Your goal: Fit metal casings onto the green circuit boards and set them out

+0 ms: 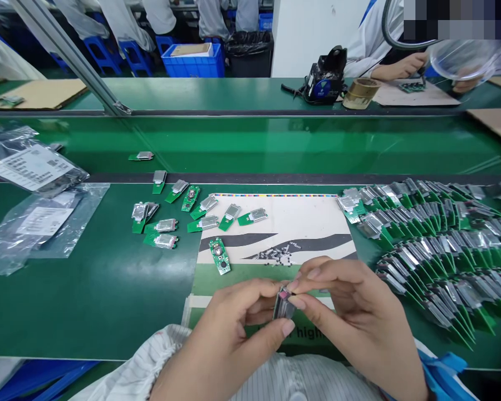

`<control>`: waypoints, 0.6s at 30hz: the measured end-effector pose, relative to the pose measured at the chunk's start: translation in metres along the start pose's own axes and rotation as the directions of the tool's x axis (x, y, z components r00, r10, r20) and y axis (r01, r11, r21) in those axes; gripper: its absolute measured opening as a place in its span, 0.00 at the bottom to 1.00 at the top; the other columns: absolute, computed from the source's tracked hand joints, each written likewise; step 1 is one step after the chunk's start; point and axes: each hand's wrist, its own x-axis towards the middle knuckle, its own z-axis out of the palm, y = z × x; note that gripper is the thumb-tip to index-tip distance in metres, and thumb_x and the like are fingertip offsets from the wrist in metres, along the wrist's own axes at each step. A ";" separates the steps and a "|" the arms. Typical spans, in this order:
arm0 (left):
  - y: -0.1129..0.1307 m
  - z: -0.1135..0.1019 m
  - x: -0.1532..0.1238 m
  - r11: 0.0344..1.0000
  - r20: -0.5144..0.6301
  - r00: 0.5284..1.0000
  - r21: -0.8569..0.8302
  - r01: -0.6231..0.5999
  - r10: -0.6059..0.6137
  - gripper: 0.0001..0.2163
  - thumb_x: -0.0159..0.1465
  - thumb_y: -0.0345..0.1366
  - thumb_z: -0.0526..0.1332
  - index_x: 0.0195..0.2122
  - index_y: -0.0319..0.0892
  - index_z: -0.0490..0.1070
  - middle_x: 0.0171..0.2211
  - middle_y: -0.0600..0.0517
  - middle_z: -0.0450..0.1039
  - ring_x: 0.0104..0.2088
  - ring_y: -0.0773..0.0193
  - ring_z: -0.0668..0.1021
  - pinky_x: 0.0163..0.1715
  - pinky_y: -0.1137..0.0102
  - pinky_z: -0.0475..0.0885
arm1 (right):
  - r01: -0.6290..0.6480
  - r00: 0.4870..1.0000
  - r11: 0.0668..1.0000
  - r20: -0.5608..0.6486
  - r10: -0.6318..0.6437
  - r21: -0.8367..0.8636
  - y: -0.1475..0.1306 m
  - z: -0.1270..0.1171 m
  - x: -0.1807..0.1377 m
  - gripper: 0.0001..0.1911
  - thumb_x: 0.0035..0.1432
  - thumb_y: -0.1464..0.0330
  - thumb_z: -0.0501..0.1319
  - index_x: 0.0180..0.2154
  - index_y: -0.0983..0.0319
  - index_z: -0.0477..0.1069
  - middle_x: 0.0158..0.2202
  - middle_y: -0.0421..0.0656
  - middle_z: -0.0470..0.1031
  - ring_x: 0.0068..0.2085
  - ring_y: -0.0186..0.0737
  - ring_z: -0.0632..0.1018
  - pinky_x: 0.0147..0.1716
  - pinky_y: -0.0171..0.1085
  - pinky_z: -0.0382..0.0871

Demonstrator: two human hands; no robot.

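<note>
Low in the middle of the view, my left hand (237,326) grips a small silver battery cell (281,307) between thumb and fingers. The cell stands roughly upright, with a pinkish patch at its top end. My right hand (357,312) is closed in a pinch at that top end; anything between its fingertips is too small to make out. Just beyond my hands, a pile of tiny black and white pieces (278,253) lies on a printed sheet (309,214). A bare green circuit board (220,256) rests left of the pile.
Several green boards with silver cells (209,223) lie scattered to the left. Dense rows of similar boards (446,250) fill the right side. Plastic bags with labels (45,223) lie far left. Beyond the green ledge are a tape roll (360,93) and a co-worker's hand (401,67).
</note>
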 end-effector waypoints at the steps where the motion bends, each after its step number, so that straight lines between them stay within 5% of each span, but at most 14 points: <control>1: 0.000 0.000 0.000 0.999 -0.007 1.000 0.033 -0.011 0.011 0.08 0.64 0.31 0.61 0.42 0.47 0.74 0.38 0.51 0.76 0.37 0.61 0.79 0.37 0.69 0.75 | -0.025 1.000 0.999 0.016 0.025 0.022 0.000 -0.001 0.000 0.15 0.60 0.77 0.62 0.43 0.51 0.66 0.37 0.38 0.74 0.41 0.38 0.77 0.38 0.36 0.76; 10: 0.004 0.002 0.001 0.984 -0.020 0.997 0.163 -0.073 0.078 0.12 0.62 0.27 0.60 0.43 0.49 0.75 0.32 0.54 0.76 0.35 0.64 0.78 0.36 0.71 0.75 | -0.147 0.988 0.981 0.064 0.140 0.129 -0.001 -0.005 -0.002 0.11 0.64 0.73 0.60 0.44 0.51 0.66 0.37 0.38 0.72 0.40 0.36 0.75 0.37 0.35 0.75; 14: 0.001 0.001 0.001 0.988 0.003 0.998 0.141 -0.066 0.066 0.10 0.63 0.30 0.61 0.44 0.50 0.76 0.37 0.52 0.77 0.36 0.64 0.79 0.36 0.71 0.76 | -0.103 0.994 0.992 0.044 0.100 0.075 0.000 -0.006 -0.001 0.10 0.64 0.72 0.60 0.43 0.51 0.65 0.36 0.38 0.71 0.38 0.36 0.75 0.36 0.35 0.74; 18: -0.005 0.004 0.003 0.999 -0.058 0.997 -0.002 -0.041 0.041 0.13 0.63 0.31 0.63 0.48 0.48 0.69 0.45 0.49 0.76 0.44 0.59 0.79 0.44 0.65 0.76 | -0.120 0.987 0.993 0.108 0.120 0.000 0.006 -0.009 -0.001 0.12 0.62 0.67 0.63 0.47 0.51 0.67 0.46 0.42 0.67 0.41 0.38 0.74 0.38 0.36 0.74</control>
